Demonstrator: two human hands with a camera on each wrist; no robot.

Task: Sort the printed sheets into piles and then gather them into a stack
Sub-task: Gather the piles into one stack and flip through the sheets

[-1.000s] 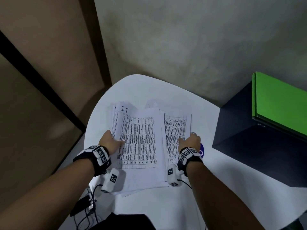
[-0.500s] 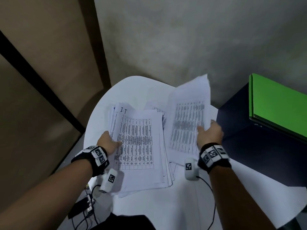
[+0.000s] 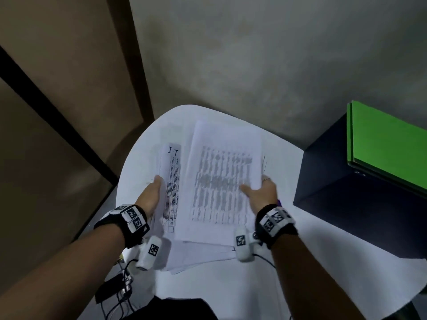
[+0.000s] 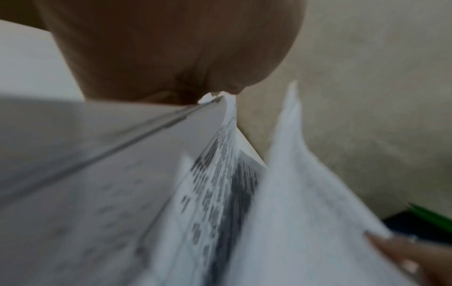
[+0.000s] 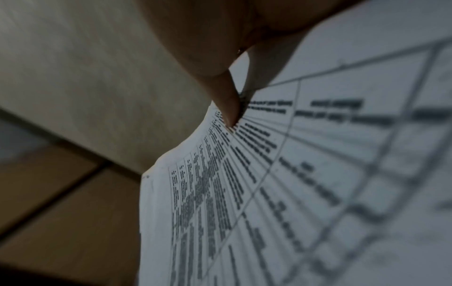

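Observation:
Printed table sheets lie in a loose pile (image 3: 172, 181) on the white table (image 3: 208, 292); the top sheet is marked "I.T". My left hand (image 3: 152, 192) holds the pile's left edge, and the left wrist view shows the sheet edges (image 4: 215, 174) running into my palm. My right hand (image 3: 261, 190) grips a bundle of printed sheets (image 3: 221, 181), thumb on top and fingers hidden beneath. The bundle hovers over the pile and covers most of it. In the right wrist view my thumb (image 5: 227, 96) presses on the bundle's printed face (image 5: 269, 193).
A dark box (image 3: 346, 199) stands at the table's right with a green folder (image 3: 388, 146) on top. Cables and a small black device (image 3: 120, 285) hang off the table's near left edge. A grey wall rises behind the table.
My right hand lifted a bundle of sheets from the right pile, swung it up to the right, then brought it left over the left pile. My left hand stayed at the pile's edge.

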